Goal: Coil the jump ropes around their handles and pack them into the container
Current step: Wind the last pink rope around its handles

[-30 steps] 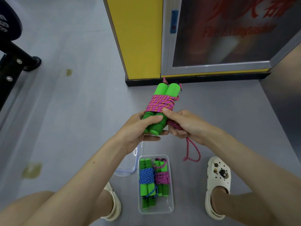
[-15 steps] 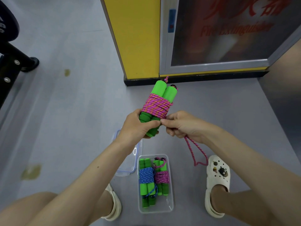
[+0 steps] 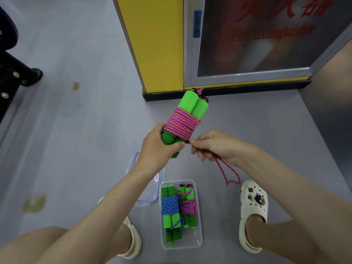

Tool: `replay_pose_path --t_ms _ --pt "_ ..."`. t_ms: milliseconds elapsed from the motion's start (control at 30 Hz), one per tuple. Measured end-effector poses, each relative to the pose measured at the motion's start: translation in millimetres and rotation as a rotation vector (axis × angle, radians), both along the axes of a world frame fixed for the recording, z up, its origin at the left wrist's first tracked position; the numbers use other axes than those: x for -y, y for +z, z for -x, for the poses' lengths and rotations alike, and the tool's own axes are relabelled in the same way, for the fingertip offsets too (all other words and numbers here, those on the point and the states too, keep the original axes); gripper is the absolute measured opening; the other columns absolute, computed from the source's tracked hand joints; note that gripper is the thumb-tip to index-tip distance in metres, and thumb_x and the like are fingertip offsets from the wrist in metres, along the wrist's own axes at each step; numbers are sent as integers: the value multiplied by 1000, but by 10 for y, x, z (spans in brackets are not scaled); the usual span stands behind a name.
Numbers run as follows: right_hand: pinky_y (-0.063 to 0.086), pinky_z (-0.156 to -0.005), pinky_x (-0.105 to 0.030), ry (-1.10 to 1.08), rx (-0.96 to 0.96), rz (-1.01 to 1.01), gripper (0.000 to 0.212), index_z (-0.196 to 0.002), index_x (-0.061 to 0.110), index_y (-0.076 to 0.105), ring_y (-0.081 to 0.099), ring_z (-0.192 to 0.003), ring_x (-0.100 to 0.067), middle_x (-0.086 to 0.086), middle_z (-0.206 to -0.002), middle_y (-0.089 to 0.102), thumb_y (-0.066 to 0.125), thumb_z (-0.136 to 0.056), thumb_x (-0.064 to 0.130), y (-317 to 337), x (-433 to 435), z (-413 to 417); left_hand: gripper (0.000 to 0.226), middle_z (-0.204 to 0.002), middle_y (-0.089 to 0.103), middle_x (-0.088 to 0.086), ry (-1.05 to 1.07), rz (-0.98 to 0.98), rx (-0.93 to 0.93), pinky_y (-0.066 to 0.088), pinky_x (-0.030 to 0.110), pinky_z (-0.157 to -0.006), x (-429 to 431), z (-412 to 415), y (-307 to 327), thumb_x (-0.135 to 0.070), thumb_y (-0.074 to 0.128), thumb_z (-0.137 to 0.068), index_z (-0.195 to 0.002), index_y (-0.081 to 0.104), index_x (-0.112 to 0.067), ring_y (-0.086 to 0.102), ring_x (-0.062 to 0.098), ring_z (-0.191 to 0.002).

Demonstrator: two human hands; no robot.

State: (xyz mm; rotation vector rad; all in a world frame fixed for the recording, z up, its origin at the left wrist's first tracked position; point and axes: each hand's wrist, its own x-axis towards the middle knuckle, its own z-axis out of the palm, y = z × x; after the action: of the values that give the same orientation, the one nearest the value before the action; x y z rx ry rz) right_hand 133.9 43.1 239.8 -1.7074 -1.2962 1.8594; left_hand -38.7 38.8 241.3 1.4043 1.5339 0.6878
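- Fingers (image 3: 176, 148) of the left hand (image 3: 160, 149) curl round the lower ends of a pair of bright green foam handles (image 3: 190, 103), gripping them side by side.
- Fingers (image 3: 200, 139) of the right hand (image 3: 215, 147) are bent, with thumb and forefinger pinching the pink-and-orange braided rope (image 3: 182, 122) just where it leaves the coil, close against the left thumb.
- That rope is wound in tight, neat turns round the middle of the two handles. The handles point up and away from the person, tilted to the right, with their top ends bare and small rope knots showing at the tips.
- A loose tail of rope (image 3: 228, 174) hangs from under the right hand in a short loop above the floor.
- Below the hands, a clear rectangular plastic container (image 3: 199, 242) stands on the grey floor (image 3: 76, 149) between the person's feet.
- Inside it lie two finished bundles on green handles: a blue rope bundle (image 3: 170, 204) on the left and a pink rope bundle (image 3: 188, 205) beside it on the right, touching.
- A clear lid with a blue edge (image 3: 150, 197) lies on the floor just left of the container, partly hidden by the left forearm.
- Both feet wear cream clogs (image 3: 253, 206).
- Farther off stand a yellow pillar (image 3: 156, 44) and a glass-fronted fire extinguisher cabinet (image 3: 257, 44).
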Motion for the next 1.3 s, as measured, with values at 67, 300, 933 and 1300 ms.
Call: replay_pose_path --t_ms 67,300,933,1300 --pt "30 -46 -19 -18 -33 11 33 -70 8 63 41 -43 -7 0 -50 54 53 -96 25 -15 -2 -4 41 -82 62 -2 -23 -100 -101 53 30 -61 2 10 -20 -14 78 -74 -109 57 -14 59 14 -68" --pt "39 -58 -17 -33 -75 77 27 -78 8 69 49 -64 -8 -1 -69 59 51 -96 18 -20 -21 -18 45 -95 69 3 -106 -338 -478 50 36 -67 74 6 -47 -26 71 -82 -122 51 -22 63 29 -82" --pt "16 -31 -12 -152 -256 200 21 -99 -3 59 22 -31 -1 0 -51 48 40 -100 6 80 -64 -65 38 -75 67 0 -109 -597 -778 27 21 -46 101 27 -115 -13 78 -72 -107 64 -17 53 21 -53" --pt "11 -30 -14 -254 -147 226 25 -86 -2 61 18 -28 -2 4 -41 37 45 -98 13 113 -119 -108 35 -79 68 5 -7 -132 -343 54 43 -67 -66 88 -97 -23 76 -72 -105 64 -20 65 31 -74"
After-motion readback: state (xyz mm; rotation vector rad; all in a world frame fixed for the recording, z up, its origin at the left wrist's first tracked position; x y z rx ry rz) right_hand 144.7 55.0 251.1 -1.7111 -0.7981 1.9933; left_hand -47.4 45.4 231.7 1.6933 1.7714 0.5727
